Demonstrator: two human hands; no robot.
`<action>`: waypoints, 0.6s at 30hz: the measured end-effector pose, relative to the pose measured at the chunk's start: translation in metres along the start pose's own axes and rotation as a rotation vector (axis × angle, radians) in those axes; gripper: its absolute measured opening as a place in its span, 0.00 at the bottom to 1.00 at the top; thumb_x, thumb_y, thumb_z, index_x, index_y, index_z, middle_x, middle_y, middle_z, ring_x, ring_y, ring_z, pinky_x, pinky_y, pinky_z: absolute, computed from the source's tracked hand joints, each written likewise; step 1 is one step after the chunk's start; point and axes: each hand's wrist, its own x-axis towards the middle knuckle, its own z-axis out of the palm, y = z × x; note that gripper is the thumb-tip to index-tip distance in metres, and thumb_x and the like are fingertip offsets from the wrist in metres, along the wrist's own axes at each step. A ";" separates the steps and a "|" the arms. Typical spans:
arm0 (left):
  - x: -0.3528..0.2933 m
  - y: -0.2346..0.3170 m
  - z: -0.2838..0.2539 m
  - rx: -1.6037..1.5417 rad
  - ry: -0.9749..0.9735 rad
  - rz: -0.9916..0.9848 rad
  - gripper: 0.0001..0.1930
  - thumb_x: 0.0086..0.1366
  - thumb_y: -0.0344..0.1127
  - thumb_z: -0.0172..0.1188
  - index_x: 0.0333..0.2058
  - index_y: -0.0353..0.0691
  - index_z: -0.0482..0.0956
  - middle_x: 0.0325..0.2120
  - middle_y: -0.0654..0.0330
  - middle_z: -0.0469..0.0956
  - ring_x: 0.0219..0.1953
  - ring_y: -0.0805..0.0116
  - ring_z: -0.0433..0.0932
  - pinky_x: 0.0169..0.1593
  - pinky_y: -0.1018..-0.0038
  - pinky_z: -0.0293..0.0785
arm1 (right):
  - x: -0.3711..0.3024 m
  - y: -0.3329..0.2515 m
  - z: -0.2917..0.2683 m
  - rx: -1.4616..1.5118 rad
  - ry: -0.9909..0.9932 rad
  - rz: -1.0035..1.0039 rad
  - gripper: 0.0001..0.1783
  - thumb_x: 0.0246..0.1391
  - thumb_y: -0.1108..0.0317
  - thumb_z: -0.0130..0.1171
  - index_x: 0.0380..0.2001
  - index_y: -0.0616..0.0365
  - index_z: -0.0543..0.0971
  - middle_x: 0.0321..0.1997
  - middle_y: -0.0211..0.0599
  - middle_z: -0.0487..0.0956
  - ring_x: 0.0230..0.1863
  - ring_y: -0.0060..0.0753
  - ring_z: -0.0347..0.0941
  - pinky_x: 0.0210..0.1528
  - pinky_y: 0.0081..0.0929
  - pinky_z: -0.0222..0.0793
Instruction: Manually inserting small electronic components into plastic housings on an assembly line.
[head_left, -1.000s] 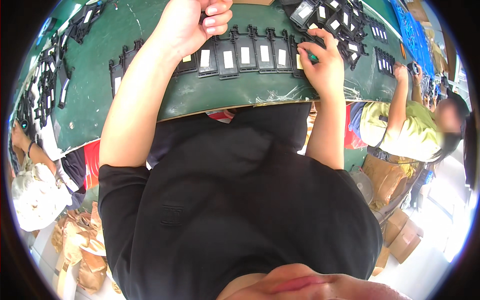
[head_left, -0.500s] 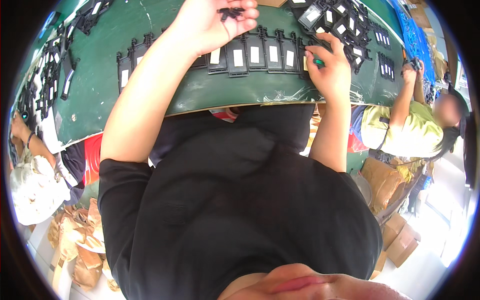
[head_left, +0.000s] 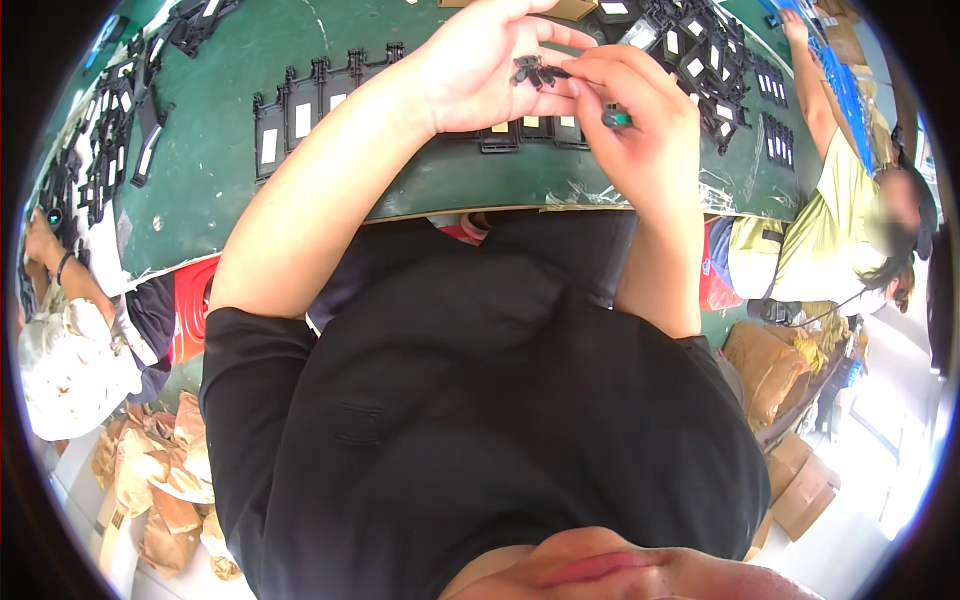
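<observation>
My left hand (head_left: 500, 72) is held palm up above the table, fingers stretched out and slightly cupped, with several small black plastic parts (head_left: 533, 72) lying on it. My right hand (head_left: 643, 105) meets it from the right, thumb and forefinger pinched at one of these small parts. A small dark and green object (head_left: 617, 118) shows at the right palm; its kind is unclear. Beneath and beside the hands runs a row of flat black plastic frames with pale labels (head_left: 302, 118), partly hidden by my left forearm and hands.
The green table (head_left: 215, 170) holds a heap of black frames (head_left: 695, 60) at right and more frames (head_left: 110, 160) at left. Small black pieces (head_left: 776, 140) stand in groups at far right. Co-workers are at both sides; one reaches toward blue material (head_left: 840, 90).
My left hand has moved right and slightly down with the small parts. My right hand has left the row of frames and come to the left palm. The right co-worker's arm has reached farther out.
</observation>
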 end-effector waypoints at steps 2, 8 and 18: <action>0.001 -0.001 -0.002 -0.006 -0.055 -0.026 0.30 0.76 0.60 0.46 0.54 0.34 0.72 0.47 0.49 0.80 0.47 0.57 0.81 0.56 0.61 0.78 | 0.001 -0.002 0.000 -0.021 -0.059 0.031 0.12 0.51 0.79 0.68 0.40 0.57 0.86 0.40 0.33 0.83 0.35 0.35 0.83 0.36 0.28 0.79; 0.006 -0.003 -0.007 0.037 -0.028 -0.065 0.31 0.76 0.62 0.45 0.53 0.35 0.73 0.44 0.53 0.81 0.44 0.59 0.82 0.53 0.63 0.79 | -0.002 0.005 0.005 0.005 -0.158 0.097 0.10 0.55 0.81 0.66 0.40 0.61 0.84 0.38 0.36 0.81 0.36 0.32 0.84 0.38 0.25 0.80; 0.004 -0.002 -0.001 0.057 0.041 -0.069 0.30 0.77 0.59 0.44 0.53 0.32 0.73 0.49 0.44 0.80 0.53 0.50 0.82 0.62 0.54 0.77 | -0.005 0.007 0.001 0.092 -0.007 0.147 0.13 0.53 0.80 0.65 0.43 0.58 0.83 0.36 0.38 0.81 0.34 0.40 0.82 0.36 0.31 0.78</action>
